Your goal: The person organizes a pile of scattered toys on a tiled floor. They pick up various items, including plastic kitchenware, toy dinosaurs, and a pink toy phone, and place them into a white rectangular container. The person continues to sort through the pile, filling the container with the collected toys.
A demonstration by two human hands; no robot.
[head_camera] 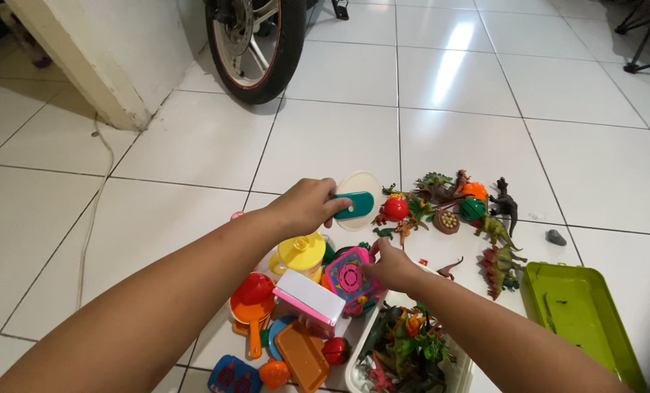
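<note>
A white round toy board [359, 198] with a teal handle is being gripped at the centre of the frame by the left hand [307, 207], its fingers curled around the handle. Just below, a pink toy stove [349, 277] is being pinched at its edge by the right hand [392, 267]. Toy dinosaurs [496, 233] are being left scattered to the right, beside a green lid [580, 313].

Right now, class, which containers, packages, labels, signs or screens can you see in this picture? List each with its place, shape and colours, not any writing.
Green lid: on the floor at right, rectangular, lime green, lying open side up.
Clear tub: bottom centre beside the right hand, rectangular, pale, full of toy dinosaurs.
Labels, signs or screens: none visible.
</note>
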